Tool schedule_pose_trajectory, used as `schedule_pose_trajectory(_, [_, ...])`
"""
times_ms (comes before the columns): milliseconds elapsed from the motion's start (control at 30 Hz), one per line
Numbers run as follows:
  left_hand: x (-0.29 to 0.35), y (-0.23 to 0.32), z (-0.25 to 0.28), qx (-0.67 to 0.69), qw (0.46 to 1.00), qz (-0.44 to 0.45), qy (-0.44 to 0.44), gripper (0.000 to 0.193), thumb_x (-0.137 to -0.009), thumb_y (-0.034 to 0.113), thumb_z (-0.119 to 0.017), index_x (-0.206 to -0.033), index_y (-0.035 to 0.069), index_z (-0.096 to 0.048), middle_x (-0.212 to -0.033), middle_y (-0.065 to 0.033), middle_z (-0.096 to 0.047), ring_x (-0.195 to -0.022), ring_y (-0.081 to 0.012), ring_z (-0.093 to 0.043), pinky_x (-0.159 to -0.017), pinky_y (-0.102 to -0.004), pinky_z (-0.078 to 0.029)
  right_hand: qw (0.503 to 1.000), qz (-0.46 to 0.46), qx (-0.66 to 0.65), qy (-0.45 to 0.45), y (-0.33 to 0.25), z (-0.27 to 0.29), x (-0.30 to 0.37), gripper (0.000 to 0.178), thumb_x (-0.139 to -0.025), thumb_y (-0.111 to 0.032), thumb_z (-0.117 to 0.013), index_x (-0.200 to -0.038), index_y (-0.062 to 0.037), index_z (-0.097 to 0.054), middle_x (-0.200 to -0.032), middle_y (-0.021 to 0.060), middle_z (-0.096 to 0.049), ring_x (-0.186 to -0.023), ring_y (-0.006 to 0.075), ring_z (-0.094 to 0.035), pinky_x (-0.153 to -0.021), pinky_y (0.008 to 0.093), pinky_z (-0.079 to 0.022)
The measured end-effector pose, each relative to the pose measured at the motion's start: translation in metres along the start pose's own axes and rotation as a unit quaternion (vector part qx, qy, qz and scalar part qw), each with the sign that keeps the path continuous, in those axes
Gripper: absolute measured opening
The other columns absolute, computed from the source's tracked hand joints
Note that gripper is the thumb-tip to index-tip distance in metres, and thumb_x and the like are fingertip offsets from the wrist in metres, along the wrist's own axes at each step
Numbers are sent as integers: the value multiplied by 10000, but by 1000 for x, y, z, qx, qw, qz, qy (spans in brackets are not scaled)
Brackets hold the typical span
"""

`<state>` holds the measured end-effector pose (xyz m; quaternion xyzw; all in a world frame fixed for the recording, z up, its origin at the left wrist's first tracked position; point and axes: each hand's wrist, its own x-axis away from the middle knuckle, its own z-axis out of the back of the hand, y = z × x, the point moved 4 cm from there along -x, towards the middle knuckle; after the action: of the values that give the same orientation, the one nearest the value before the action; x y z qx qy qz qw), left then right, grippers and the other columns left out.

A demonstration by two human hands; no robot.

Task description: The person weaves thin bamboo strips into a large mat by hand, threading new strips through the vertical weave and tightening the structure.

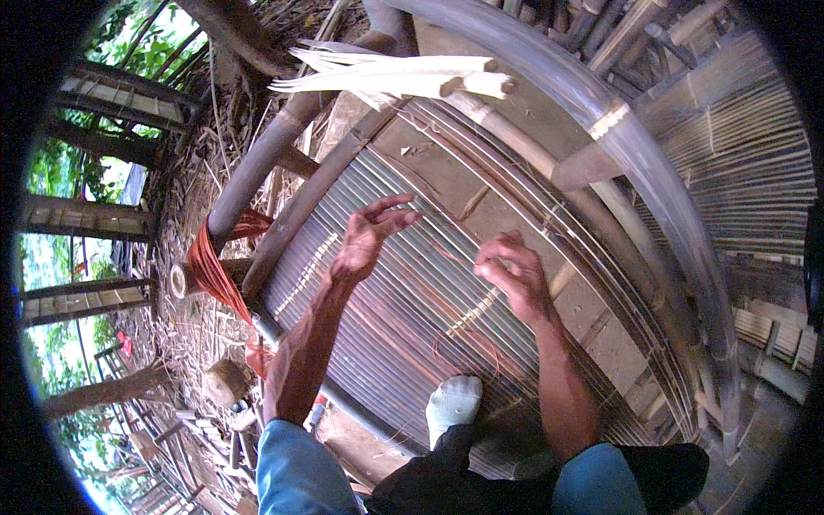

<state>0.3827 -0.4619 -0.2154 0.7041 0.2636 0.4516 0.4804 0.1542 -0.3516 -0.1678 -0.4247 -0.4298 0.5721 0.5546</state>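
Below my hands lies a panel of long, thin, dark bamboo slats (378,318) set side by side in a frame of thick poles. Over its far part my left hand (365,236) is raised, its fingers stretched out and apart with nothing visible between them. To the right, my right hand (515,270) has its fingers curled closed around a thin reddish cord (448,255), which trails off toward the slats. Two pale rows of binding (472,314) cross the slats. Thin reddish loops of cord lie on the panel near my foot; where they lead I cannot tell.
My socked foot (455,403) rests on the slats. Split pale bamboo strips (395,75) lie across the far poles. A thick curved pole (614,112) arches along the right. Orange cloth (225,266) is tied around a pole at the left. A second slatted panel (738,146) stands far right.
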Motion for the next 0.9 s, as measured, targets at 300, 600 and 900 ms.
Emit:
schedule_pose_trajectory(300, [-35,-7,-37,266,963,-24,26,311,-904,51,-644,-1197,-16,-567,-927,-74,-681,-917,-186,-653,-918,-327,-505,907,122,-399,48,-104,122,68,138,-820,-184,-599,-705,-115,-569,-663,32,-549,-656,186,-522,-676,380,-433])
schedule_pose_trajectory(600, [-19,-13,-83,188,970,-92,-124,700,-880,30,-630,-1496,58,-299,-1047,-135,-706,-883,-159,-638,-798,-312,-525,829,299,-466,76,-146,191,132,335,-891,-219,-614,-563,-190,-555,-520,-8,-604,-524,129,-608,-610,371,-498])
schedule_pose_trajectory(900, [22,25,-61,-328,923,-201,-7,553,-805,47,-747,-1331,84,-581,-890,-78,-711,-859,-190,-682,-808,-335,-553,944,132,-302,16,-83,147,96,189,-935,-216,-598,-989,-43,-653,-965,154,-685,-930,216,-669,-861,379,-531])
